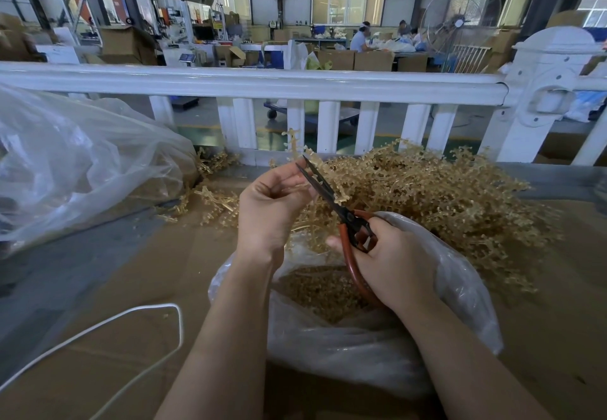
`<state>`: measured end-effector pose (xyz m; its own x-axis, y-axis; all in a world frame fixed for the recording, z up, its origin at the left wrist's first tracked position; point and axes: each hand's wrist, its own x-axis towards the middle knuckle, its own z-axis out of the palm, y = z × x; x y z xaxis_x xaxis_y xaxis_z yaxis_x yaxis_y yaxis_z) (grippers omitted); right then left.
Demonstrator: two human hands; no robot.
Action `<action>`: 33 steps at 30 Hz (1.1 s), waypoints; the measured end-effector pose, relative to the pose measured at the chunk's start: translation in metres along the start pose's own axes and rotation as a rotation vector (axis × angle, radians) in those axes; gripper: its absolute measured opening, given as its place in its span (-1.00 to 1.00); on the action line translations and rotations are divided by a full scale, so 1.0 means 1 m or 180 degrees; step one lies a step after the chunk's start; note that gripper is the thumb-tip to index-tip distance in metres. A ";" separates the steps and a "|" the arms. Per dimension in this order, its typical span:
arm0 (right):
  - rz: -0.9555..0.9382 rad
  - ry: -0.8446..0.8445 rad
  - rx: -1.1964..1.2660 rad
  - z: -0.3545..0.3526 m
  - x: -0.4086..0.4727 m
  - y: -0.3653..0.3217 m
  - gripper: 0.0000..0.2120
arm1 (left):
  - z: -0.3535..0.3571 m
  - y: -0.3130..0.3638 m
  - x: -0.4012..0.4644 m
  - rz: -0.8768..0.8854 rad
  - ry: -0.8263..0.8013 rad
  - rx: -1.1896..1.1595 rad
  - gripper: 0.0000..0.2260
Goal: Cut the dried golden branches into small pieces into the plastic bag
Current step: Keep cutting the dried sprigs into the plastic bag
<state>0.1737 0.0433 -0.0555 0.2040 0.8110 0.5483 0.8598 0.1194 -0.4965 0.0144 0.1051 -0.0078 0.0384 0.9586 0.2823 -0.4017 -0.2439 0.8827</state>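
My left hand [271, 204] holds up a golden branch [294, 143] by its stem, pinched between fingertips. My right hand [391, 262] grips red-handled scissors [331, 199]; their dark blades are slightly apart beside the branch, just past my left fingertips. Below both hands an open clear plastic bag [460, 285] holds a heap of small golden cut pieces [323, 291]. A big pile of uncut golden branches [437, 196] lies behind the bag, to the right.
A large crumpled clear plastic bag [75, 163] lies at the left, with loose branches [216, 203] near it. A white cord [131, 318] loops over the brown cardboard tabletop [131, 272]. A white railing [262, 81] runs along the table's far edge.
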 end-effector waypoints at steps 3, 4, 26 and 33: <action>-0.0009 -0.0022 0.0006 -0.001 0.000 0.001 -0.44 | 0.000 0.000 0.000 0.0009 0.0003 0.0036 -0.68; -0.0005 -0.0023 0.0009 -0.001 0.000 0.001 -0.44 | 0.000 0.000 0.000 0.0003 -0.0001 0.0028 -0.68; -0.0707 -0.0441 0.0421 -0.008 -0.002 -0.003 -0.47 | -0.010 0.002 0.005 0.0257 0.0581 0.0245 -0.71; -0.0797 -0.0418 0.0882 -0.008 -0.003 -0.004 -0.69 | -0.019 0.006 0.005 0.0499 0.0849 -0.0076 -0.74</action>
<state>0.1734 0.0358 -0.0500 -0.0729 0.8014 0.5937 0.7128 0.4582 -0.5310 -0.0051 0.1116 -0.0086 -0.2659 0.9152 0.3029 -0.4052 -0.3912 0.8263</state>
